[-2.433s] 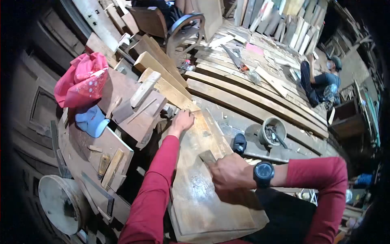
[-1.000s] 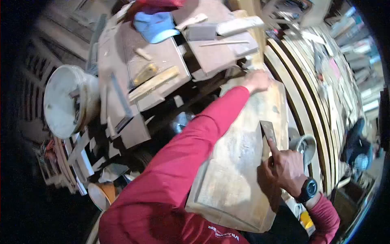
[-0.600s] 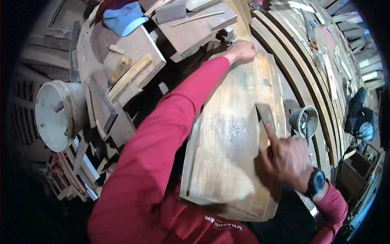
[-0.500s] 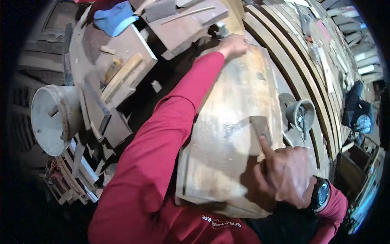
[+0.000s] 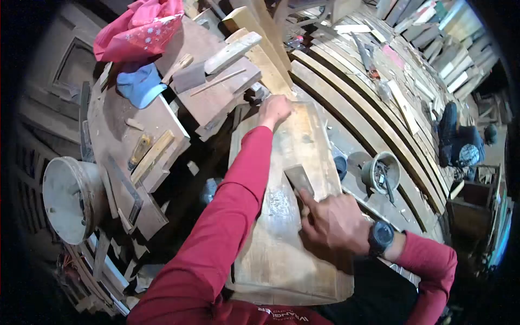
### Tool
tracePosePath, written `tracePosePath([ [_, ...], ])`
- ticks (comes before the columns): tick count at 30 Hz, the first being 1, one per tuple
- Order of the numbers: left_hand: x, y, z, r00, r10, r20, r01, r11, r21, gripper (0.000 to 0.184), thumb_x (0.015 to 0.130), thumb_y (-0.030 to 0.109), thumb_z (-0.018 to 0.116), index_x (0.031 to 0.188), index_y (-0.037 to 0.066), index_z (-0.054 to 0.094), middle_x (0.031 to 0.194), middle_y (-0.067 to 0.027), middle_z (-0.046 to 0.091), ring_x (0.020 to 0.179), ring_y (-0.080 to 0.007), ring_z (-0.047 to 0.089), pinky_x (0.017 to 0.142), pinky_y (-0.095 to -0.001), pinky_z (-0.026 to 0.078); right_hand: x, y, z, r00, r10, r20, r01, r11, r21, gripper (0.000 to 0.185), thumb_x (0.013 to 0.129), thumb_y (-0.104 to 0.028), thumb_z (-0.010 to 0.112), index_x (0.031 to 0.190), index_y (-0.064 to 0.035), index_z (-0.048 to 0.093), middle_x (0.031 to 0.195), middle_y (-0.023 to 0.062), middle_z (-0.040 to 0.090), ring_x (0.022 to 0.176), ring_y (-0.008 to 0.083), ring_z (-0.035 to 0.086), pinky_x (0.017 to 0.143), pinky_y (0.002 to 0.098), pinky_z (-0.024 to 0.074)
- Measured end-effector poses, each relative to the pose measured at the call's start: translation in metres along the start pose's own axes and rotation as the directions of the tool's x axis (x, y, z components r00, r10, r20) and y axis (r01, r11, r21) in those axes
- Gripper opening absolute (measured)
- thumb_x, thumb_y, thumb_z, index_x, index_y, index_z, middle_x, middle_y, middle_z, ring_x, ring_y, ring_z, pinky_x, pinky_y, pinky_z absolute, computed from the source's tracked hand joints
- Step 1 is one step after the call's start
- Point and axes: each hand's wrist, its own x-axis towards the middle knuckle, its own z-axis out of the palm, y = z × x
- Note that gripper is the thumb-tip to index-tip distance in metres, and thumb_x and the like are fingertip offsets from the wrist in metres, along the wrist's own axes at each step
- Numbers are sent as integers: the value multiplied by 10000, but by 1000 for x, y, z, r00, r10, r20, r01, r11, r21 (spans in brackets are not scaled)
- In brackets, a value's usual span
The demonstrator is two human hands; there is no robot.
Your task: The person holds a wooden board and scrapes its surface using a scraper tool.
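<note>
A pale wooden panel [image 5: 292, 271] with a stepped edge lies lengthwise in front of me. My left hand [image 5: 276, 110] is closed at its far end, with the fingertips mostly hidden. In my right hand [image 5: 338, 221] is a putty knife [image 5: 299, 179], its wide flat blade on or just above the middle of the panel. The index finger stretches along the tool toward the blade. Left of the blade, a shiny greyish smear [image 5: 279, 205] marks the wood.
Right of the panel stands a small bucket [image 5: 364, 176] with tools inside, beside long curved wooden strips [image 5: 374, 127]. At left are a white bucket [image 5: 65, 200], a blue cloth [image 5: 140, 86], a pink bag [image 5: 142, 30] and wood offcuts. Another person [image 5: 460, 138] is at far right.
The view has shifted, bringing the pink bag into sight. My right hand and the putty knife have moved left across the panel. My left hand stays at the far end.
</note>
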Motion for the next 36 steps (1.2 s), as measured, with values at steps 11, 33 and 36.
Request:
tracePosePath([
  [11,-26,40,-38,994,-71,88,58,988,142,441,914,338,479,1076,33,753,1138,-237,699,1103,-393,669,974,-460,513,1,2,16,995,61,-77,-67,995,-80,636,925,-356,551,1359,106,505,595,184,636,513,372,626,502,460,502],
  [33,-24,34,-32,996,-30,86,16,987,158,457,920,362,480,1094,37,749,1161,-235,694,1105,-410,661,973,-479,509,15,-12,-8,998,50,25,-47,992,-115,504,890,-350,575,1120,98,595,645,194,664,584,388,663,542,477,528],
  [36,-15,20,-21,995,-5,98,-12,984,176,450,915,364,488,1095,46,750,1166,-223,696,1116,-413,655,975,-481,510,3,-31,-21,994,38,100,-33,998,-44,468,875,-378,591,1021,65,630,623,198,654,577,389,672,561,480,549],
])
